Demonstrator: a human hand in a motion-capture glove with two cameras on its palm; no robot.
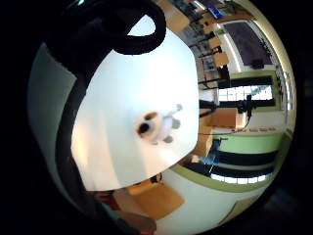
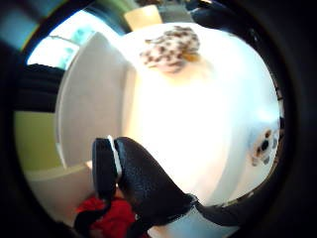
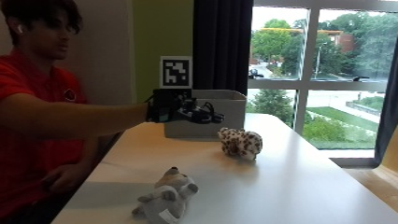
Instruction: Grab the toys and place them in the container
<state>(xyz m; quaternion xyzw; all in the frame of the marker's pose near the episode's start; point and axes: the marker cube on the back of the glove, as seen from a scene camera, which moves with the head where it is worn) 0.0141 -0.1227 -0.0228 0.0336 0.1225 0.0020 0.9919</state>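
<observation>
**Desk:** Where are you in the job?

**Me:** I read it as between toys. My right hand (image 3: pixel 180 108) hangs in the air just in front of the grey container (image 3: pixel 227 109), above the tabletop (image 3: pixel 298 186), and I see nothing in it. Both toys are out on the white surface: the spotted plush (image 3: pixel 240 142) sits near the container, the grey-and-white plush (image 3: pixel 168 198) lies well apart from it, at the near edge.

**Desk:** And the fingers?

**Me:** I can't tell. The outside view shows only a dark glove against the box, and the thumb-side palm view shows one black finger (image 2: pixel 143 183) sticking out over the tabletop, not how the others sit.

**Desk:** Next move?

**Me:** My guess is the spotted plush, being closest. That calls for dropping the hand down and across to it, closing round its body, then lifting it over the container's wall before letting go. The soft body should squash in the grasp.
</observation>
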